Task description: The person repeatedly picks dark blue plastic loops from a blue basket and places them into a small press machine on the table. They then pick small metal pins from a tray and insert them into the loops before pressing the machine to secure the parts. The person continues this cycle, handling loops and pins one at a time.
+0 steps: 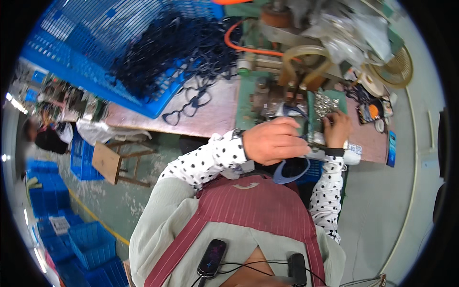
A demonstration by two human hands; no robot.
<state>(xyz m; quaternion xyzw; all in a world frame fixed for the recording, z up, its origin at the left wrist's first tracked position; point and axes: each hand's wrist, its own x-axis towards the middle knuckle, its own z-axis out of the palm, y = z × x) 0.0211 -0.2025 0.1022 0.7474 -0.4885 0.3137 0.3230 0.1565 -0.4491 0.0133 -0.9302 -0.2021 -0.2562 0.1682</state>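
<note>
My left hand (275,142) is closed on a blue eyeglass frame (289,178). One rounded rim hangs below the fingers, and another blue part shows above them beside the machine; the middle is hidden by the hand. My right hand (337,127) reaches into a green tray with its fingers bent together at a heap of small shiny metal parts (326,103). What those fingertips hold, if anything, is too small to make out. Just beyond both hands stands a bench machine (275,103) with a curved yellowish tube (306,50).
A large blue crate (76,64) of dark eyeglass frames (177,52) fills the far left, with loose frames (193,103) on the bench. Plastic bags (356,36), an orange hose (232,40) and a phone (391,148) lie around. A wooden stool (106,162) and blue baskets (91,244) stand leftward.
</note>
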